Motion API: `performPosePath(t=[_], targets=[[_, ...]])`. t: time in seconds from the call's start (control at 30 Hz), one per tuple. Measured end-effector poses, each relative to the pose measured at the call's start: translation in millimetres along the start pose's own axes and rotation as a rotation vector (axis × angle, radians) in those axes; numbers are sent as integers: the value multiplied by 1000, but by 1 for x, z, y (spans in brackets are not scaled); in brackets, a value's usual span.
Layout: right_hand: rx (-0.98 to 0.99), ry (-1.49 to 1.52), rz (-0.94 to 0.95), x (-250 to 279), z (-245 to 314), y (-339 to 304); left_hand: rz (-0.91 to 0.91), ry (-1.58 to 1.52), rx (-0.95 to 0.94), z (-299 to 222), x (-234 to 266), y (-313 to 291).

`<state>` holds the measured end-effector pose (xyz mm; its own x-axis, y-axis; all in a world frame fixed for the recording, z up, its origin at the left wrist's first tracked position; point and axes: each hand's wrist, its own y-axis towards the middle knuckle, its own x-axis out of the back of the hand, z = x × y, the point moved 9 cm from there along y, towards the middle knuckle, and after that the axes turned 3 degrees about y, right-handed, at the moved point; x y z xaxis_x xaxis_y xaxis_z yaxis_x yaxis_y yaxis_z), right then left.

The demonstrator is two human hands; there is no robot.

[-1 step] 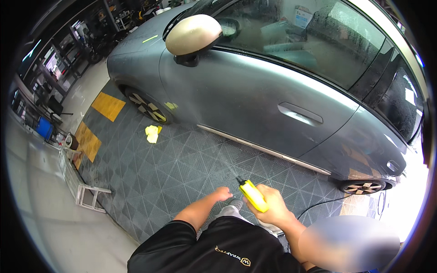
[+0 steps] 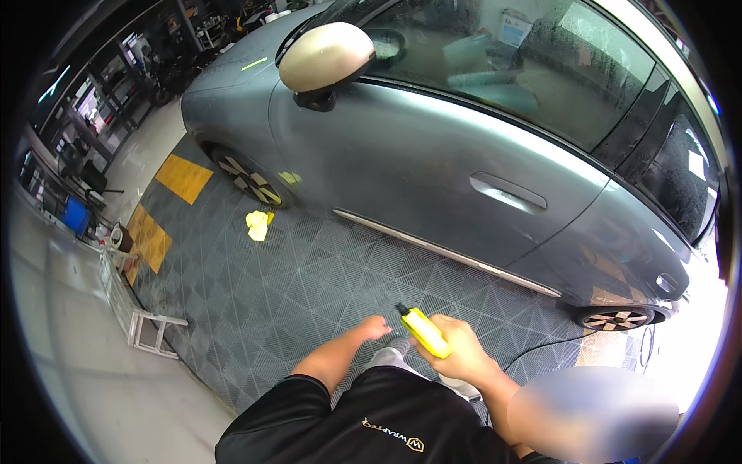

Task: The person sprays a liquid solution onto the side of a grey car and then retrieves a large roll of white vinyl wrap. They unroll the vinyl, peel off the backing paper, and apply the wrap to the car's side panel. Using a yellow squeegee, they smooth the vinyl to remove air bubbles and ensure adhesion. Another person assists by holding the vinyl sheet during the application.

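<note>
My right hand (image 2: 460, 348) grips a yellow spray gun (image 2: 425, 332) with a black nozzle, tilted up and pointed toward the car. My left hand (image 2: 376, 328) hangs in front of my body, fingers curled in, and nothing shows in it. Facing me is the side of a grey car (image 2: 402, 155), apart from both hands. Its door handle (image 2: 508, 192) sits flush in the panel. A pale gold side mirror (image 2: 328, 58) juts out at the upper left. Wet droplets cover the side window (image 2: 541, 69).
Crumpled yellow cloths (image 2: 258, 225) lie on the grey tiled floor (image 2: 309, 271) near the front wheel (image 2: 249, 182). A metal ladder (image 2: 158, 336) leans along the left wall. A black hose (image 2: 541, 346) runs toward the rear wheel (image 2: 616, 318). A blurred patch hides the lower right.
The fine mist at the nozzle no longer shows. My right hand and the spray gun have shifted slightly left. My left hand has barely moved.
</note>
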<state>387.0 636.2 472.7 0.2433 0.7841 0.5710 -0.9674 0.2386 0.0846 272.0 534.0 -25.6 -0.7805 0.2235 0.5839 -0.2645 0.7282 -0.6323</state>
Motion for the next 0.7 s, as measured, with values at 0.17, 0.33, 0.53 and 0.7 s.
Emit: performPosePath(t=[0.17,0.33,0.53,0.7], targets=[[108,11,-19,39,-21,-19,-2,23,206,12,-6,-39],[-114,-42,124,67,-98,-86,-102,-91,271,-26,-28,-66],[-302,-85,-222,184,-193,-203,-249,-874,340,-148,-20,-73],[-425,-212,-177,202,-261,-286,-395,-1104,48,-282,84,-46]])
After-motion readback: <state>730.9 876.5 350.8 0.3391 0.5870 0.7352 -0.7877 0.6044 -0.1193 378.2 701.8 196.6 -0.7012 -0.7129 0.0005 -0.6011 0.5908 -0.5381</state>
